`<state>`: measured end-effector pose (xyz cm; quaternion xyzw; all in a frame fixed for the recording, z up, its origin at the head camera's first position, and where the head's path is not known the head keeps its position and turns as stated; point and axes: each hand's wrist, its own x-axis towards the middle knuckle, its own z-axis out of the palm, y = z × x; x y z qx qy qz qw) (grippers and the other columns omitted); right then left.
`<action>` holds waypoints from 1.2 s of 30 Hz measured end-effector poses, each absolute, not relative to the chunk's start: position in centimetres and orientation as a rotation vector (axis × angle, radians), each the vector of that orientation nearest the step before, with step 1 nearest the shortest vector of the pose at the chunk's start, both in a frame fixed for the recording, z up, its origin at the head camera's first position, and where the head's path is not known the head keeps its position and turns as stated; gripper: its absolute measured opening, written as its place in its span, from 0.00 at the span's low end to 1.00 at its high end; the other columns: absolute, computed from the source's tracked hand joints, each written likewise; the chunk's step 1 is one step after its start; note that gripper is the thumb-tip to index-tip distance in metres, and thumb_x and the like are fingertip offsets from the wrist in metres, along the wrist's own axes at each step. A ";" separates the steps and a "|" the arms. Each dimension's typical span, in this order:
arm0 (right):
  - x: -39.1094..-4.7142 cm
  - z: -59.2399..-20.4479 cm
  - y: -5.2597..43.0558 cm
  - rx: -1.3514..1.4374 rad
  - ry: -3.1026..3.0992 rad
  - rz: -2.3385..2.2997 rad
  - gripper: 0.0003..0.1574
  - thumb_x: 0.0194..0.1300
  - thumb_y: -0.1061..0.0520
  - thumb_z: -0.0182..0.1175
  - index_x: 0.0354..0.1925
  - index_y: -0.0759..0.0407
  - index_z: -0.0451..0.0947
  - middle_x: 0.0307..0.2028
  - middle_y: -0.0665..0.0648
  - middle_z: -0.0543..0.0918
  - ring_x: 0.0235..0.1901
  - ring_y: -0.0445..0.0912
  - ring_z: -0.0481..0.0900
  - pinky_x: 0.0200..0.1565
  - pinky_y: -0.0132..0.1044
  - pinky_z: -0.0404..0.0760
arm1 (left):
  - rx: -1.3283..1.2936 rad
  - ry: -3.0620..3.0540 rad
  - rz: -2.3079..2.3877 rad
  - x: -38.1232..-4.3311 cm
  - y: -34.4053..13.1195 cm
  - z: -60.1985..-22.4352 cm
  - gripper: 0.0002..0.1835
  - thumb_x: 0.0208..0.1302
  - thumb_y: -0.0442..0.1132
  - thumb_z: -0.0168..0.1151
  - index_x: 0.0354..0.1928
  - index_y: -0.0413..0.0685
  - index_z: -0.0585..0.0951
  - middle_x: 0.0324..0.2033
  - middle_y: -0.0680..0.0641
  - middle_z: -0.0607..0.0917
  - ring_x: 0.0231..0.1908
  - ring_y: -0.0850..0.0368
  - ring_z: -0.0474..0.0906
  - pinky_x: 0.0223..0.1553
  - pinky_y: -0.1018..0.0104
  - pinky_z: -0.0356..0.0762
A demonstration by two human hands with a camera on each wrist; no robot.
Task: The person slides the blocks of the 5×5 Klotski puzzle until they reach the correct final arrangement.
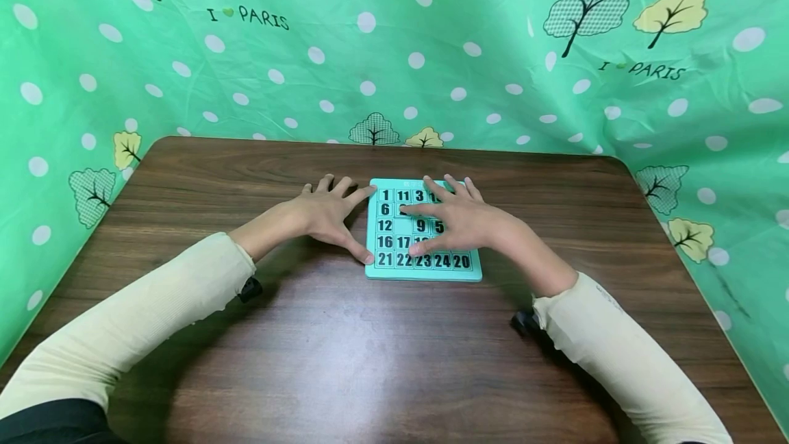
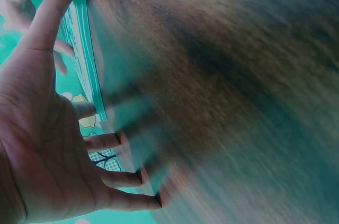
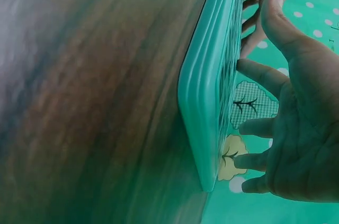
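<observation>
A turquoise number slide puzzle (image 1: 385, 242) lies flat on the table, its black numerals set in a grid. A blank spot shows between the 12 and the 9. My left hand (image 1: 323, 216) is at its left side, fingers spread, the thumb against the lower left edge and the index finger at the upper left corner. My right hand (image 1: 465, 220) is spread over the puzzle's right part and covers several numbers. Its index fingertip reaches the upper rows. In the right wrist view that finger (image 3: 262, 75) meets the number face, while the other fingers stay off it.
The dark wooden table (image 1: 345, 355) stretches around the puzzle. Behind it and at both sides hangs a green cloth (image 1: 425, 33) with white dots and printed trees. Pale sleeves (image 1: 179, 293) cover both forearms, and a small black object (image 1: 525, 322) sits under the right wrist.
</observation>
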<state>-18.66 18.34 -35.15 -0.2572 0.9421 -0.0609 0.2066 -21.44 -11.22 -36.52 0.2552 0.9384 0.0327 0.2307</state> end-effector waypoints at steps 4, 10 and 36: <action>-18.4 -35.1 17.9 -0.742 2.611 -0.197 0.57 0.69 0.16 0.67 0.87 0.28 0.65 0.94 0.62 0.39 0.92 0.73 0.31 0.86 0.79 0.29 | 0.698 2.577 0.082 -21.5 -11.2 -36.5 0.79 0.48 0.89 0.73 0.94 0.73 0.40 0.92 0.42 0.48 0.89 0.21 0.42 0.80 0.12 0.52; -17.1 -34.9 16.7 -0.828 2.550 -0.242 0.57 0.67 0.17 0.69 0.87 0.26 0.65 0.94 0.62 0.39 0.91 0.73 0.31 0.85 0.80 0.32 | 0.687 2.572 0.077 -21.5 -11.2 -36.4 0.79 0.48 0.89 0.73 0.94 0.73 0.40 0.92 0.42 0.48 0.89 0.21 0.42 0.80 0.12 0.52; -19.3 -35.0 16.3 -0.764 2.594 -0.241 0.56 0.71 0.17 0.66 0.87 0.30 0.65 0.94 0.62 0.37 0.92 0.72 0.31 0.86 0.79 0.31 | 0.691 2.555 0.079 -21.6 -11.1 -36.5 0.79 0.49 0.89 0.72 0.94 0.73 0.39 0.92 0.42 0.48 0.89 0.20 0.40 0.80 0.11 0.50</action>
